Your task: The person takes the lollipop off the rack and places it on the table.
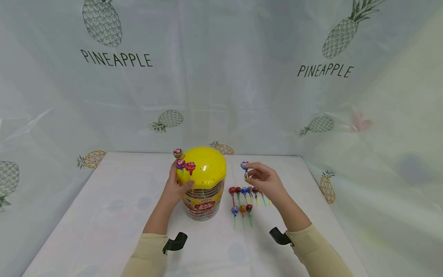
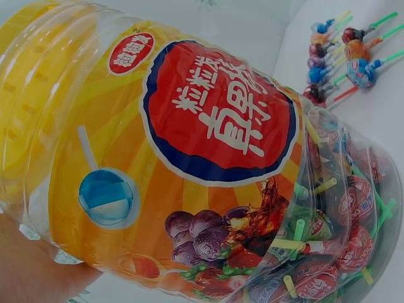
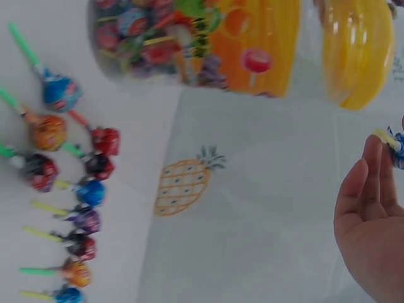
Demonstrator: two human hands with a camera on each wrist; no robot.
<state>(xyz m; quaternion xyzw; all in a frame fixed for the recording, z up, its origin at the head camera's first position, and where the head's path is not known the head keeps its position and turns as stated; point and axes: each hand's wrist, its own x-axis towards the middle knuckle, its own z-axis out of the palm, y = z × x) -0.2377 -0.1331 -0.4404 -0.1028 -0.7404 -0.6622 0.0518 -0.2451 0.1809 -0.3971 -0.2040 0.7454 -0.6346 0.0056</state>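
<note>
A clear plastic candy jar [image 1: 204,207] with a yellow domed lid [image 1: 207,165] stands upright on the table. My left hand [image 1: 175,186] grips it at the lid's left side, thumb on the front edge, other fingers mostly hidden. Three lollipops, one of them a red lollipop [image 1: 190,166], stand at the lid's left part. To the right of the jar, my right hand [image 1: 265,180] pinches a blue lollipop [image 1: 244,165] by its stick, head up and apart from the lid. In the left wrist view, many lollipops [image 2: 353,202] show through the jar's wall.
Two rows of lollipops lie on the white table [image 1: 138,215] below my right hand, among them a blue one [image 1: 235,210] and an orange one [image 1: 243,208]. A pineapple-printed curtain [image 1: 238,84] hangs behind the table and along its sides.
</note>
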